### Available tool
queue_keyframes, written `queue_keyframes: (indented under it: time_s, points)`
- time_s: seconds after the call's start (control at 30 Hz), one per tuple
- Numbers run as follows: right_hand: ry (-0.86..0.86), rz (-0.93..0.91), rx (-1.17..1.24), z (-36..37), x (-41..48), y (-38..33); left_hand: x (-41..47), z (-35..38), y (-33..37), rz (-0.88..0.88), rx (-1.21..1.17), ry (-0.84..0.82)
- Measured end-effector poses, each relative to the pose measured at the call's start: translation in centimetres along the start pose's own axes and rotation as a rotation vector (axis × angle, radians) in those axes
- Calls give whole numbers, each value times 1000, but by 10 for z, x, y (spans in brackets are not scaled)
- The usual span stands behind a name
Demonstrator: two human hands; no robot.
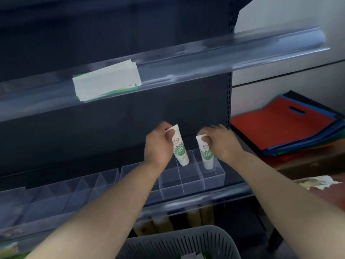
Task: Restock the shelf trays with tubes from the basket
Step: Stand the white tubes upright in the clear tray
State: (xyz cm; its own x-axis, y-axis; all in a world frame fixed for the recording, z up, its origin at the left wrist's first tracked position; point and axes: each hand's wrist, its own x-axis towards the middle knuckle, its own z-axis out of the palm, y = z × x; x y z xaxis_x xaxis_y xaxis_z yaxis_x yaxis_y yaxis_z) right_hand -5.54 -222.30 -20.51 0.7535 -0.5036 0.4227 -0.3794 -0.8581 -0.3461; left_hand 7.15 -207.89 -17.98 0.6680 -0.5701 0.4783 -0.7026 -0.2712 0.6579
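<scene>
Two white tubes with green print stand cap-down in the clear divided tray (pixel 214 179) on the dark shelf. My left hand (pixel 157 144) grips the top of the left tube (pixel 180 148), which leans slightly and reaches into a back compartment. My right hand (pixel 222 143) grips the top of the right tube (pixel 206 156), whose cap end sits in the rightmost back compartment. The grey slotted basket (pixel 179 243) is at the bottom centre, below my arms, with only a glimpse of its contents showing.
Another clear divided tray (pixel 61 193) runs along the shelf to the left. An upper shelf's clear rail (pixel 205 58) holds a white label card (pixel 106 81). Folded red, blue and dark bags (pixel 280 126) lie stacked to the right.
</scene>
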Motion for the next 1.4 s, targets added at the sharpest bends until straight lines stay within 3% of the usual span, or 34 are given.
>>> queue_keyframes:
  time_s: [0.2,0.43,0.6,0.9,1.03,1.23,1.4]
  points:
    - [-16,12,-178,3,0,-6,7,11,-5,2,65,-158]
    - [-21,-5,-228,5,-5,-8,4,21,-8,-22,120,-310]
    - [35,-37,-222,3,-9,-11,1,18,-6,-46,119,-282]
    - [136,-139,-185,-2,-47,-32,-32,-6,-1,80,122,-134]
    - [117,-162,-168,4,-84,-46,-66,-20,-2,133,110,-147]
    - [34,-192,-188,27,-155,-62,-131,-31,-18,162,132,-225]
    - [-275,-150,-211,54,-211,-65,-186,-29,-51,72,171,-349]
